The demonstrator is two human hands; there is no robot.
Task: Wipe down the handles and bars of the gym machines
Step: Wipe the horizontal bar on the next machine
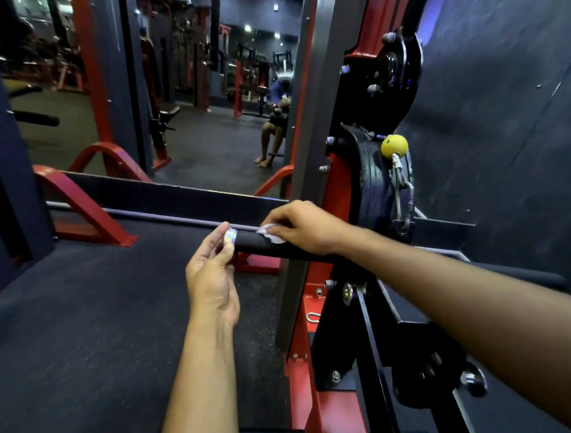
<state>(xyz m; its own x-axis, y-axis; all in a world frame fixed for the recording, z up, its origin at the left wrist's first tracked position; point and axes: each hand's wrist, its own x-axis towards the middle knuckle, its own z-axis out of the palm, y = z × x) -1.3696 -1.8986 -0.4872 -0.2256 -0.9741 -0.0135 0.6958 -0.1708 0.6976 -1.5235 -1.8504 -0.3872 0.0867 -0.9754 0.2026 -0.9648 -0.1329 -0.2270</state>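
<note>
Two bare forearms are reaching forward over dark rubber flooring (87, 320). The left hand (212, 277) is pinching the capped end (230, 239) of a black foam-covered handle (262, 246) between thumb and fingertips, steadying it. The right hand (302, 227) is curling over the top of the same handle, pressing a crumpled white wipe (272, 233) against it. The handle is projecting leftward from a red-and-black cable machine (335, 188). Beside the pulley housing (376, 180), a yellow stopper ball (394, 145) is sitting above a steel carabiner (405, 199). Behind, a wall mirror (210, 138) is reflecting the gym and a seated person (276, 122).
</note>
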